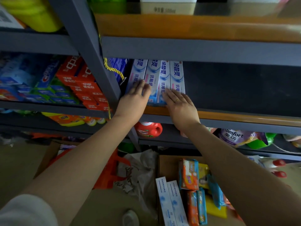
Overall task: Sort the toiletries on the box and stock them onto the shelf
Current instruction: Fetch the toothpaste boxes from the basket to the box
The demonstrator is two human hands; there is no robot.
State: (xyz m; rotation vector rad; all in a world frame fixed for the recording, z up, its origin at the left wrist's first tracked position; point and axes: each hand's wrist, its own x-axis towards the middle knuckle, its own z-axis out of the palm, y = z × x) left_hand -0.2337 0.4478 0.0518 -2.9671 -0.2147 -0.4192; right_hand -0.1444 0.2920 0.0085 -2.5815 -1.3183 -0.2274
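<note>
Several white-and-blue toothpaste boxes [162, 74] lie side by side on the middle shelf [228, 115], close to its left post. My left hand [135, 97] lies flat on the leftmost boxes, fingers straight. My right hand [180, 103], with a ring on one finger, rests flat on the near ends of the right boxes. Down at the bottom, a cardboard box [164, 165] holds two more white toothpaste boxes [171, 201] and several orange, blue and yellow packets [193, 181].
The shelf to the right of the toothpaste row is dark and bare. Left bay holds red toothpaste boxes [84, 85] and blue ones [32, 79]. A grey post [99, 67] with a yellow cord divides the bays. Detergent bottle [149, 129] and refill pouches [236, 137] sit below.
</note>
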